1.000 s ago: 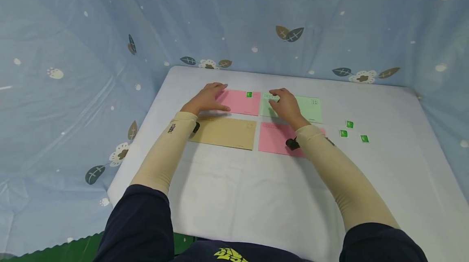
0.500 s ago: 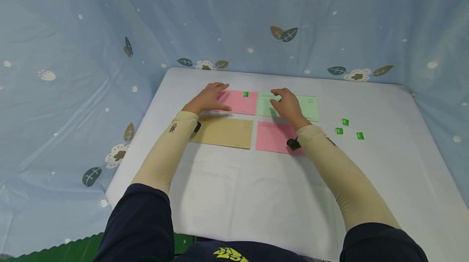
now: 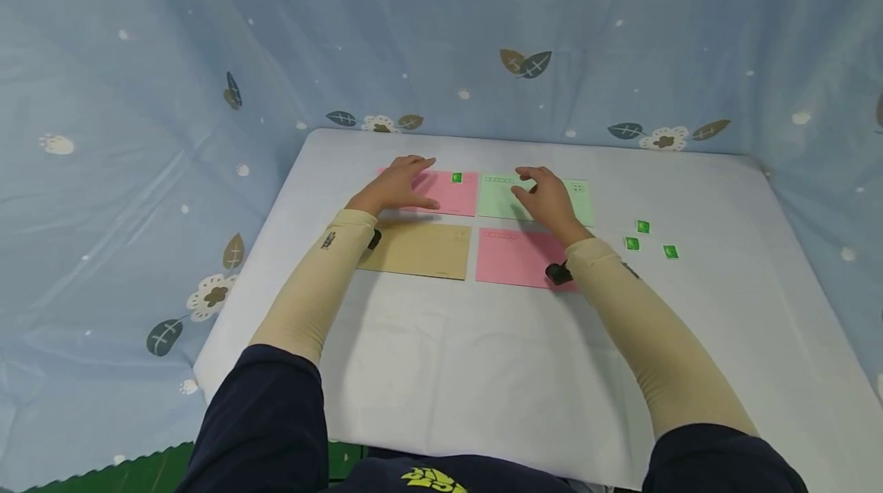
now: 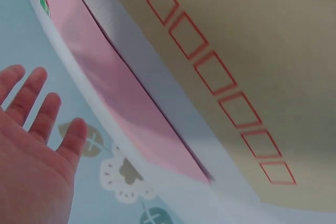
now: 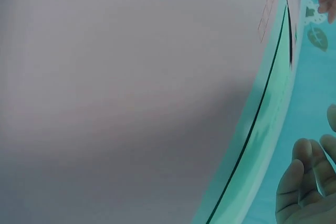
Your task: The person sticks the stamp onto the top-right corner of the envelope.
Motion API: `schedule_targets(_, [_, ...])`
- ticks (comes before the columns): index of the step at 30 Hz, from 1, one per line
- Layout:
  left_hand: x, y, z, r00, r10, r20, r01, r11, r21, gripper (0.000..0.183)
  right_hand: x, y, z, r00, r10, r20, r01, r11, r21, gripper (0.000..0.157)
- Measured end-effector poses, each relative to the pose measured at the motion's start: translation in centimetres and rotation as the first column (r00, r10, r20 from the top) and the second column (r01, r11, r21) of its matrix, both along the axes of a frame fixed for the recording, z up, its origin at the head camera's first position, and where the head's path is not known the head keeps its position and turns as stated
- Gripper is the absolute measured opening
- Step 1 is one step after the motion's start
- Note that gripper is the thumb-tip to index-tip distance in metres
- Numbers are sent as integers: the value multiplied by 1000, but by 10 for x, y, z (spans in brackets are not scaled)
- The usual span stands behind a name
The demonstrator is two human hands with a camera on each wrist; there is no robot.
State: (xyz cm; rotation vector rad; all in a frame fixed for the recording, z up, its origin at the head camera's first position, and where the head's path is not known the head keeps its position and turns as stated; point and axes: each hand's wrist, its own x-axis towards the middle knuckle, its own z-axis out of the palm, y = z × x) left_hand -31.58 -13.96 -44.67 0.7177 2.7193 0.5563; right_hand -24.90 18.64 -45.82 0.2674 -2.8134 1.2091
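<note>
My left hand [image 3: 395,186] hovers over the left part of the far pink envelope [image 3: 450,194], fingers spread and holding nothing. That envelope bears a small green stamp [image 3: 457,178] near its top right corner. Over the light green envelope [image 3: 493,203] hangs my right hand [image 3: 549,200], its fingers loosely bent. The right wrist view shows the same hand [image 5: 310,182] with nothing in its fingers. A tan envelope [image 3: 421,251] lies nearer me below the left wrist, with a row of red boxes [image 4: 215,73]. Under the right wrist lies another pink envelope [image 3: 513,259], partly covered.
Three loose green stamps, a rear one [image 3: 643,227], a left one [image 3: 631,244] and a front one [image 3: 671,251], lie on the white table [image 3: 441,355] right of the envelopes. A blue patterned curtain [image 3: 414,33] stands behind and beside the table.
Both hands have drifted slightly right over the envelopes, keeping nearly the same pose. The head view has shifted a little, so envelopes and stamps appear farther left. Nothing has been picked up.
</note>
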Motion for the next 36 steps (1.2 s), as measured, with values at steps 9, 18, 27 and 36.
schedule_targets(9, [2, 11, 2, 1000, -21, 10, 21, 1000, 13, 110, 6, 14, -5, 1000, -25, 8, 25, 999, -31, 46])
schedule_targets(18, [3, 21, 0, 1000, -27, 1, 27, 1000, 3, 109, 10, 30, -10, 998, -63, 3, 63, 998, -20, 46])
schedule_targets(27, [0, 31, -3, 1000, -28, 3, 28, 1000, 8, 112, 13, 44, -7, 994, -111, 6, 111, 994, -2, 45])
schedule_targets(36, [0, 39, -8, 999, -36, 25, 35, 998, 50, 111, 23, 57, -6, 993, -118, 7, 118, 993, -28, 45])
